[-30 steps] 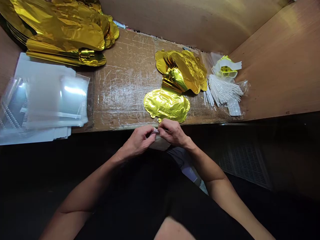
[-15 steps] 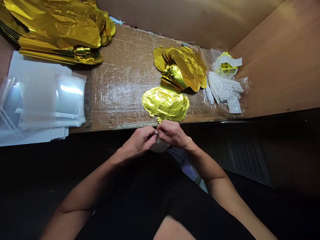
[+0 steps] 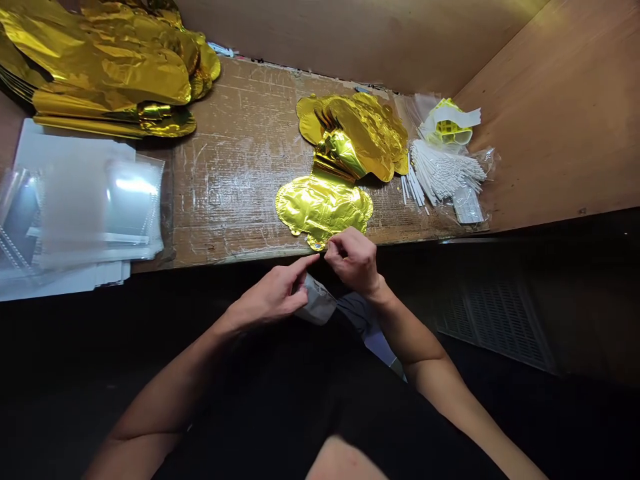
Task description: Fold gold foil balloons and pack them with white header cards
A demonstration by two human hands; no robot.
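Observation:
A gold foil balloon (image 3: 325, 208) lies flat near the table's front edge, its small tab pointing toward me. At this tab, my right hand (image 3: 354, 260) is closed in a pinch, thumb against index finger; what lies between the fingertips is too small to make out. My left hand (image 3: 275, 292) is just below the table edge, its index finger stretched toward the tab and its thumb apart. Beside its thumb is a whitish, see-through plastic piece (image 3: 319, 301); whether the curled fingers touch it is hidden.
Behind the balloon lies a fanned stack of gold foil balloons (image 3: 367, 133). White thin sticks (image 3: 443, 170) and a yellow-and-white roll (image 3: 453, 123) lie to the right. At left are a larger gold foil pile (image 3: 110, 67) and clear plastic sleeves (image 3: 100, 207). Wooden panels (image 3: 565, 120) stand behind and right.
My hands have come apart from their shared pinch. The left has dropped back with its index finger extended; the right has shifted slightly, to the balloon's tab. The view has moved a little.

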